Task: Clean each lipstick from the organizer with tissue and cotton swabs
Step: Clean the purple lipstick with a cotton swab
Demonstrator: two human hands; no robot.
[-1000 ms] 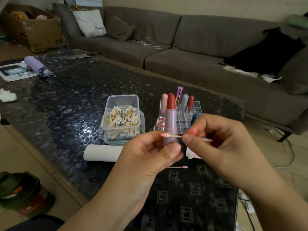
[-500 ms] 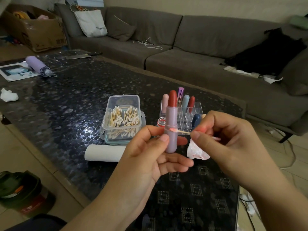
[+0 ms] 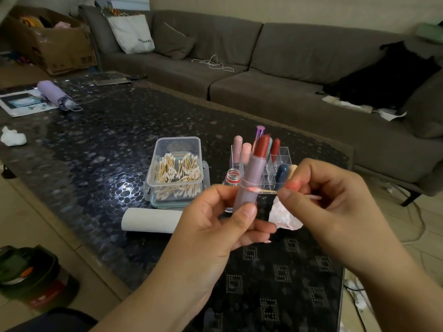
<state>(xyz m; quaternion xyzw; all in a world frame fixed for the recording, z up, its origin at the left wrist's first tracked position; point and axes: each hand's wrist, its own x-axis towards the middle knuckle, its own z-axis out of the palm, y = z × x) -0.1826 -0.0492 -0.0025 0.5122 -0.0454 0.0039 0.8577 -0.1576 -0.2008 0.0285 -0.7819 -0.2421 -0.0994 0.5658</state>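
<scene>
My left hand (image 3: 213,224) grips an open mauve lipstick (image 3: 251,178) upright, its dark red bullet tilted a little to the right. My right hand (image 3: 328,200) pinches a cotton swab (image 3: 266,190) whose pink-stained tip touches the seam of the tube. Behind them stands the clear organizer (image 3: 280,159) with several lipsticks in it. A crumpled, pink-stained tissue (image 3: 285,219) lies on the table under my right hand.
A clear box of cotton swabs (image 3: 176,173) sits left of the organizer, a small open bottle (image 3: 233,177) between them. A tissue roll (image 3: 151,220) lies in front. A purple umbrella (image 3: 56,95) and a tissue wad (image 3: 13,137) lie far left. The grey sofa (image 3: 275,75) runs behind the table.
My left hand has turned the lipstick and tilted its top to the right. The swab tip moved from left of the tube onto its seam. The crumpled tissue has come into view.
</scene>
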